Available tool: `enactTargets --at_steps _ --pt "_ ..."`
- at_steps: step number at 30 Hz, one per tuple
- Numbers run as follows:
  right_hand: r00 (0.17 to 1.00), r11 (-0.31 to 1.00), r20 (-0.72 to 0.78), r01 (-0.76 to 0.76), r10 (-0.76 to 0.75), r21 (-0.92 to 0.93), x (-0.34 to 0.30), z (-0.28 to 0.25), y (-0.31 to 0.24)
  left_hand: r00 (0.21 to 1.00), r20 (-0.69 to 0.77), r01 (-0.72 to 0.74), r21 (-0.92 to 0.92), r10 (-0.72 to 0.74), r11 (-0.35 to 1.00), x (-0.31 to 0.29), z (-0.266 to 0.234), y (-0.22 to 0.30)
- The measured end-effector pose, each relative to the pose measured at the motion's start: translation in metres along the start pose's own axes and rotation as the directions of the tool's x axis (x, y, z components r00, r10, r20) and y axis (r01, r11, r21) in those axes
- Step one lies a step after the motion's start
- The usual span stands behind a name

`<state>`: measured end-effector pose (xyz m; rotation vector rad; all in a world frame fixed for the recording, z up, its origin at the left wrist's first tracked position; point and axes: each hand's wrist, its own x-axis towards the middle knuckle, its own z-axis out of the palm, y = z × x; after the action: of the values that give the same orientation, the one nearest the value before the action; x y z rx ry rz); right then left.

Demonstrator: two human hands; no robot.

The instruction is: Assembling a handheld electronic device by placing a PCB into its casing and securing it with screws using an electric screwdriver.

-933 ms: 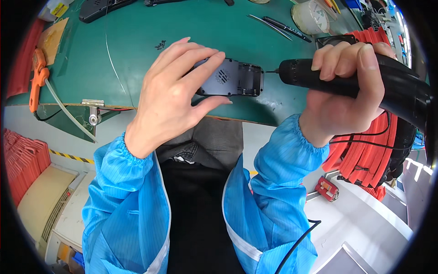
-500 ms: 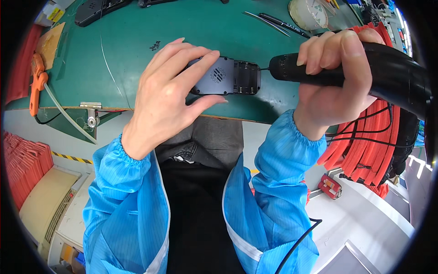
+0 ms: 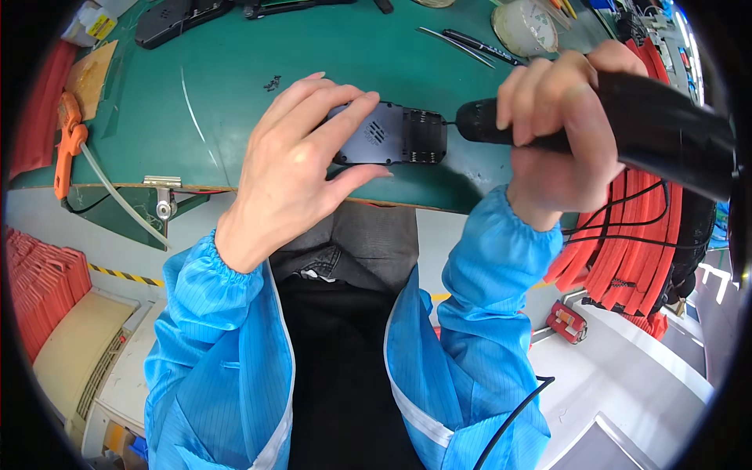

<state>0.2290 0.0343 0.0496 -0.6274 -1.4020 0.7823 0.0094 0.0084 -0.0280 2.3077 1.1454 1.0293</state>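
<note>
My left hand [image 3: 294, 160] holds a dark grey handheld device [image 3: 374, 133] against the green table, thumb on the near side and fingers over its left part. The device lies face down, showing speaker slots and an uncovered battery compartment [image 3: 424, 136] with springs at its right. In my right hand [image 3: 560, 129], slightly blurred, is a thick black electric screwdriver [image 3: 658, 121], held nearly level. Its thin bit meets the device's right end near the upper corner; I cannot tell whether it sits in a screw. Beyond my left fingers lies a small pile of dark screws [image 3: 272, 83].
At left an orange glue gun [image 3: 71, 137] hangs at the table edge beside a metal clamp [image 3: 164, 200]. More black devices [image 3: 180, 17] lie at the far left. Tweezers [image 3: 454, 45], a black pen [image 3: 482, 47] and a round tub [image 3: 523, 30] are far right. Red foam sheets [image 3: 627, 243] hang at right.
My right hand has shifted slightly left around the screwdriver, and the tool's front has moved a little left. My left hand and the device stay together; the whole view has shifted slightly.
</note>
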Motion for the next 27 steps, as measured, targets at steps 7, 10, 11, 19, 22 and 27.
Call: enactTargets --at_steps 7,10,11,19,22,27 --pt "0.992 0.97 0.092 0.067 -0.091 0.235 0.031 -0.002 -0.017 0.999 0.03 -0.026 -0.045 0.028 0.999 0.002 0.0 0.003" --pt "0.994 0.974 0.076 0.059 -0.077 0.217 0.034 0.027 -0.003 0.999 0.012 -0.034 -0.029 0.035 0.999 0.001 0.002 0.002" --pt "0.997 0.984 0.062 0.035 -0.046 0.177 0.033 0.036 0.001 0.999 0.005 -0.042 -0.03 0.042 0.999 0.002 0.002 0.002" --pt "0.878 0.918 -0.324 -0.255 0.352 0.304 0.025 0.133 0.018 0.996 0.002 -0.086 -0.07 0.086 0.994 0.0 -0.004 0.005" --pt "0.879 0.921 -0.314 -0.278 0.358 0.272 0.023 0.13 0.022 0.997 0.005 -0.075 -0.057 0.075 0.996 -0.001 -0.006 0.004" --pt "0.999 0.987 -0.04 0.031 -0.025 0.158 0.03 0.086 0.027 0.987 -0.141 -0.104 -0.155 0.082 0.982 0.003 -0.003 0.003"
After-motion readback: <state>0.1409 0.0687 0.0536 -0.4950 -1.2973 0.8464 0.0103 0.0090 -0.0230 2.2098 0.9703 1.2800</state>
